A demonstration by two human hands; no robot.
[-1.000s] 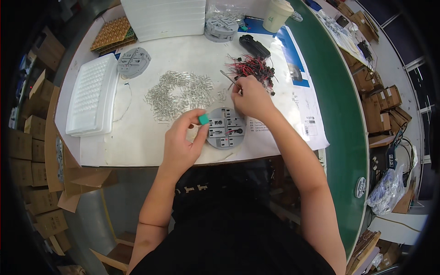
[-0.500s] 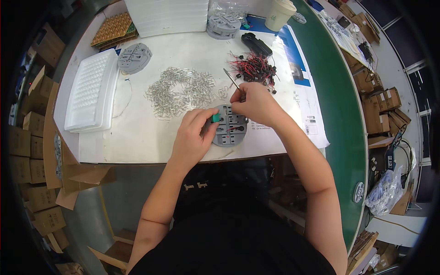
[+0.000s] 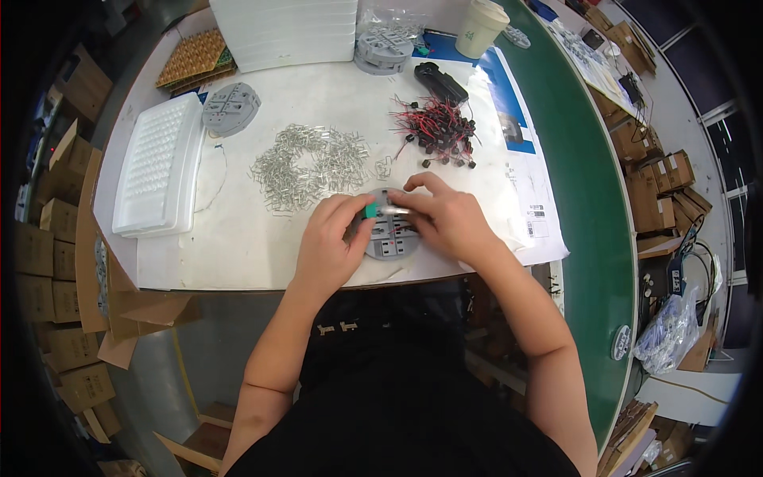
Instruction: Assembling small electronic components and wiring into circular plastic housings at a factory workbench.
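A round grey plastic disc (image 3: 393,250) with slots and small dark parts lies near the table's front edge, partly covered by my hands. At its left side, the thumb and fingers of my left hand (image 3: 327,238) pinch a small green block (image 3: 370,210). My right hand (image 3: 455,221) is over the disc's right side, closed on a thin metal tool (image 3: 397,211) blurred by motion. The tool now lies across the disc's upper part, pointing toward the green block; its exact kind cannot be made out.
Beyond my hands lie a pile of bent metal pins (image 3: 306,167) and a heap of black parts with red wires (image 3: 441,131). A white tray (image 3: 155,167) and another grey disc (image 3: 230,109) are on the left. A black tool-like object (image 3: 441,83) and a lidded cup (image 3: 482,30) stand farther back.
My right hand has come down and turned, bringing the metal tool from pointing up and away to lying across the disc. My left hand keeps its pinch on the green block.
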